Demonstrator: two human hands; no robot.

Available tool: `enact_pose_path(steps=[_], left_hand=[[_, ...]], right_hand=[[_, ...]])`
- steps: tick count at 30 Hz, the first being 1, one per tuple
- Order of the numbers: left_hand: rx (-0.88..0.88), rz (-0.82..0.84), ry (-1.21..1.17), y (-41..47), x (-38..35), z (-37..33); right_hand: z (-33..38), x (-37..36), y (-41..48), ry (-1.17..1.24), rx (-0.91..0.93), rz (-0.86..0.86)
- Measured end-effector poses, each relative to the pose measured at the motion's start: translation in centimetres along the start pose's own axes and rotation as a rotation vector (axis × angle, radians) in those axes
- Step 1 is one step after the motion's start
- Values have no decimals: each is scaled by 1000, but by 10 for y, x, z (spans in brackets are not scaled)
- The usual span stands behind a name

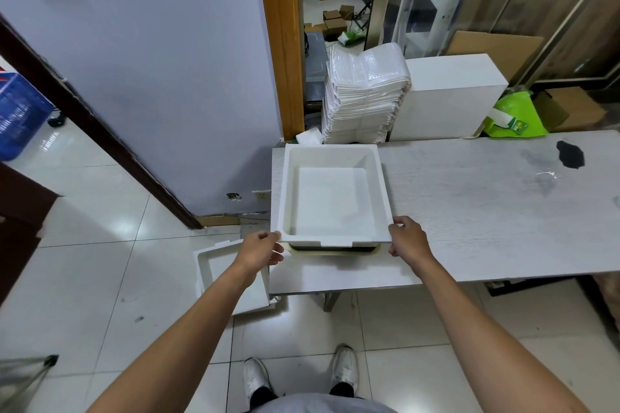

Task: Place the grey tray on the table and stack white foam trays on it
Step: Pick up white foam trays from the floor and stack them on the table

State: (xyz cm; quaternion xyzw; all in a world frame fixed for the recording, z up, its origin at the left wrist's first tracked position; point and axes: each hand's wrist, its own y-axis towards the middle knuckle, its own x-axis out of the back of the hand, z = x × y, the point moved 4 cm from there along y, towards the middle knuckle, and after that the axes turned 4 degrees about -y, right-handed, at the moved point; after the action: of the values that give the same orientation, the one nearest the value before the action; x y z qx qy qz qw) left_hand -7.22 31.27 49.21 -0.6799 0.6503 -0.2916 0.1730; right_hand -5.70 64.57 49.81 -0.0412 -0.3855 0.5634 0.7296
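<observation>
A white foam tray (332, 194) sits at the left end of the table (486, 211), open side up. Under its near edge a dark strip of the grey tray (335, 249) shows; the rest of that tray is hidden. My left hand (263, 250) grips the foam tray's near left corner. My right hand (407, 238) grips its near right corner. Another white foam tray (231, 278) lies on the floor by the table's left leg, partly behind my left forearm.
A tall stack of white foam sheets (364, 97) and a white foam block (449, 97) stand behind the table. A green bag (513, 117) and cardboard boxes lie at the back right. A dark stain (570, 154) marks the table's right part. A blue crate (18, 114) stands far left.
</observation>
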Motion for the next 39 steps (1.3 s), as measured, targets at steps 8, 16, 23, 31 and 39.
enact_pose_path(steps=[8, 16, 23, 31, 39], left_hand=[[-5, 31, 35, 0, 1, -3], [-18, 52, 133, 1, 3, -8], [-28, 25, 160, -1, -4, -14], [-38, -5, 19, -5, -2, -15], [-46, 55, 72, -15, 0, -9]], right_hand=[[3, -4, 5, -22, 3, 5], [3, -8, 8, -118, 29, -24], [4, -6, 6, -173, 38, -33], [9, -1, -2, -109, 62, -64], [1, 2, -7, -64, 65, -62]])
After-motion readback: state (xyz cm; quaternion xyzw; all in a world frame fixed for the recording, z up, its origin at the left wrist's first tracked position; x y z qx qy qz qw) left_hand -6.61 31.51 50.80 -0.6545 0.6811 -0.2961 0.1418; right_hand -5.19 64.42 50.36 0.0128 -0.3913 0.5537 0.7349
